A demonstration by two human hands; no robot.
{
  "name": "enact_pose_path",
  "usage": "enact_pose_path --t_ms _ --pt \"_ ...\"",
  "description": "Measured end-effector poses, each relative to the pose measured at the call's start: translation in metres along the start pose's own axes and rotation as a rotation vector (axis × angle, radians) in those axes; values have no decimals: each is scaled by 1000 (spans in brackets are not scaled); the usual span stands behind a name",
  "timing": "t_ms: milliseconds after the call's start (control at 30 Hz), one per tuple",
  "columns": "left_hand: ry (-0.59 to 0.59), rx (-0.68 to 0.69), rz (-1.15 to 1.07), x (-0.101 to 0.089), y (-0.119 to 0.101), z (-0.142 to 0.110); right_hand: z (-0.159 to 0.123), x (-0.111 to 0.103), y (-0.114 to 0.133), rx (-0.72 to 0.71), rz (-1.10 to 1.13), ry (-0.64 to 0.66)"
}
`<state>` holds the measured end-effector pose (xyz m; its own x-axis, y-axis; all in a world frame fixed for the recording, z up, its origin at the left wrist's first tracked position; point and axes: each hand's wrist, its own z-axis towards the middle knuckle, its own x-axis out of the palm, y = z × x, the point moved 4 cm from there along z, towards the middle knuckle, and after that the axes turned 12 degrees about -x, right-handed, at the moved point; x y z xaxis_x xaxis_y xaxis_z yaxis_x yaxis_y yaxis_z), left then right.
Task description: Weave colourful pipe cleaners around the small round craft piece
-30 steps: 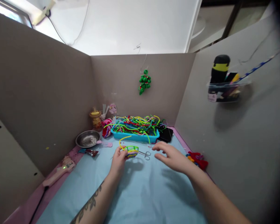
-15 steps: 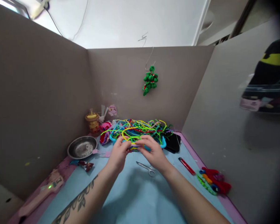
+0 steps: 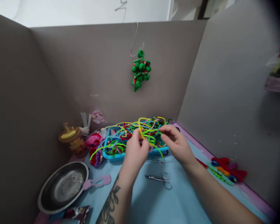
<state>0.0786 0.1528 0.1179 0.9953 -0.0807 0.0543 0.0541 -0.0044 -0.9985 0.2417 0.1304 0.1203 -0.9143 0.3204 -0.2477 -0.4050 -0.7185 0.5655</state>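
My left hand [image 3: 136, 151] is closed in a pinch on a yellow pipe cleaner [image 3: 140, 125], which loops up above the fingertips. Whether anything else is tucked in that grip is hidden by the fingers. To its right, my right hand [image 3: 178, 144] hovers at the tray's right end with thumb and fingers apart, nothing visible held. Behind both hands, a blue tray [image 3: 115, 158] is heaped with tangled pipe cleaners [image 3: 128, 128] in green, yellow, red, blue and pink. Small scissors [image 3: 157, 178] lie on the blue table cover below the hands.
At left are a metal bowl [image 3: 58, 183] with small clear bits, a pink clip-like piece [image 3: 98, 182], a wrapper [image 3: 78, 214] and a brown-and-yellow cup [image 3: 74, 140]. Colourful fuzzy pieces [image 3: 226, 169] lie right. A green ornament [image 3: 141, 70] hangs on the back partition.
Both hands were together on a small multicoloured striped piece; now they are apart, the right hand having moved off to the right. The view has come closer and tilted down.
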Motion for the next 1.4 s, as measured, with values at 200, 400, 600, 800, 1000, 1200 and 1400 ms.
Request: enact_pose_path --t_ms 200,400,600,800,1000,1200,1400 --pt "261 122 276 24 19 7 15 -8 -7 -86 -251 312" --pt "278 -52 160 30 20 2 20 -26 -3 50 -127 350" --pt "185 140 267 30 1 -10 7 -6 -12 452 312 578" --pt "-117 332 349 18 6 -7 -4 7 -37 598 691 418" --pt "-139 538 630 30 -6 -12 -7 -4 -52 739 762 -171" --pt "98 609 629 51 -8 -19 -8 2 -19 839 1020 -193" --pt "113 719 720 39 -16 -23 -12 2 -12 930 1240 -238"
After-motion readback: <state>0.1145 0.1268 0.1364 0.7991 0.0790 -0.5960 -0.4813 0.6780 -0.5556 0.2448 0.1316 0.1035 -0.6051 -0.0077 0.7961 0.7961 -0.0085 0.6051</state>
